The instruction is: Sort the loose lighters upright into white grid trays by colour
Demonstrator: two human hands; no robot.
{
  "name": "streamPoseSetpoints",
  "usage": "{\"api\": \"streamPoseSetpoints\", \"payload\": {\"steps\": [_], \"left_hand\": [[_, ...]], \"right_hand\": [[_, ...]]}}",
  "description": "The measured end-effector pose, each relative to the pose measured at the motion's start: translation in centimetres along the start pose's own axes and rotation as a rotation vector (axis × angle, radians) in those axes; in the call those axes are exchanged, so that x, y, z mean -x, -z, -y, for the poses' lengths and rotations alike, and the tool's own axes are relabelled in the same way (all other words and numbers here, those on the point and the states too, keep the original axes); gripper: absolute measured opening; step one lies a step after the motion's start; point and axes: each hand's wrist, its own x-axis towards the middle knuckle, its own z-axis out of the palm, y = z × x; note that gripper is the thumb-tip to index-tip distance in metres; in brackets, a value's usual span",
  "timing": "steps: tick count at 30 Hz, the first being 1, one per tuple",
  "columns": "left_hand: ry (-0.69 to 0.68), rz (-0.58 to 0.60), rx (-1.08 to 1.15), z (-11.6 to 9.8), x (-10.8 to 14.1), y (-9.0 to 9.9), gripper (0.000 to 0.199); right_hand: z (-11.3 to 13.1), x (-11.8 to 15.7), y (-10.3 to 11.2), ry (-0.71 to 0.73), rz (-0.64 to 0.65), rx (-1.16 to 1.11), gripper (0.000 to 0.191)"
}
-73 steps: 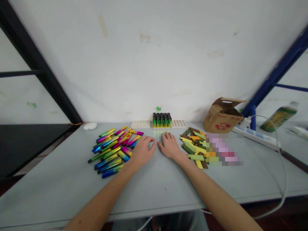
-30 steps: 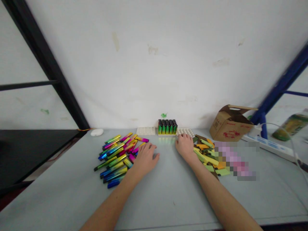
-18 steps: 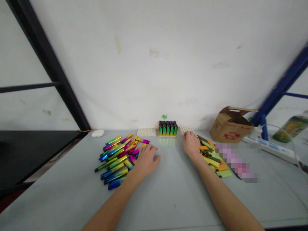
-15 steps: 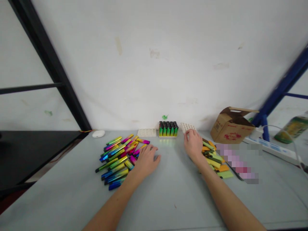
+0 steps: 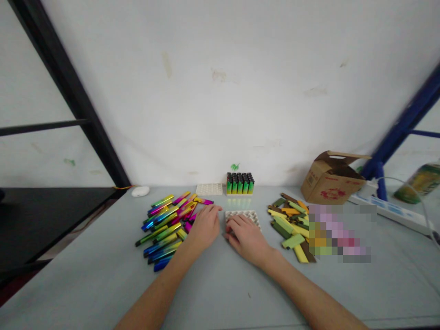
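My right hand [image 5: 246, 237] grips a white perforated tray [image 5: 252, 215] lying on the grey table in front of me. Just left of it, my left hand [image 5: 207, 224] hovers or rests by the right edge of a pile of shiny rainbow-coloured lighters [image 5: 168, 229]; its fingers are stretched out and nothing shows in them. Against the wall stands a block of upright green-yellow lighters [image 5: 240, 184] with black tops, in rows. A second white tray [image 5: 209, 189] lies left of that block. On the right is a pile of flat green, yellow, orange and brown pieces [image 5: 292, 224].
An open cardboard box [image 5: 330, 185] stands at the back right, beside a white power strip [image 5: 392, 213] with a cable. A blurred pinkish item lies in front of it. A small white case [image 5: 140, 191] is at the back left. A green can [image 5: 419, 183] is far right.
My right hand has brought the white tray from the back by the wall to the middle of the table, uncovering the right pile. My left hand has moved slightly, its fingers closer together.
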Motion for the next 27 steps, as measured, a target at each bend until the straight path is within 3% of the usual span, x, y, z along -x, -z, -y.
{"api": "streamPoseSetpoints", "payload": {"steps": [2, 5, 9, 13, 23, 27], "left_hand": [[0.011, 0.013, -0.005, -0.1, 0.1, 0.2, 0.031], [-0.012, 0.037, -0.041, -0.6, 0.4, 0.7, 0.032], [-0.147, 0.138, -0.080, -0.9, 0.8, 1.1, 0.061], [-0.177, 0.244, -0.105, -0.6, 1.0, 1.0, 0.068], [-0.134, 0.324, -0.151, 0.3, 0.8, 1.7, 0.072], [-0.141, 0.301, -0.153, 0.1, 0.9, 1.7, 0.066]], "right_hand": [[-1.4, 0.2, 0.8, 0.068, -0.026, -0.094, 0.021], [-4.3, 0.9, 2.4, -0.006, -0.117, -0.116, 0.039], [-7.0, 2.2, 3.3, -0.050, -0.023, -0.035, 0.075], [-7.1, 2.5, 2.9, -0.082, 0.075, -0.062, 0.067], [-6.6, 2.2, 2.2, -0.074, 0.086, -0.073, 0.068], [-8.3, 2.0, 3.7, -0.252, -0.041, 0.027, 0.051]]}}
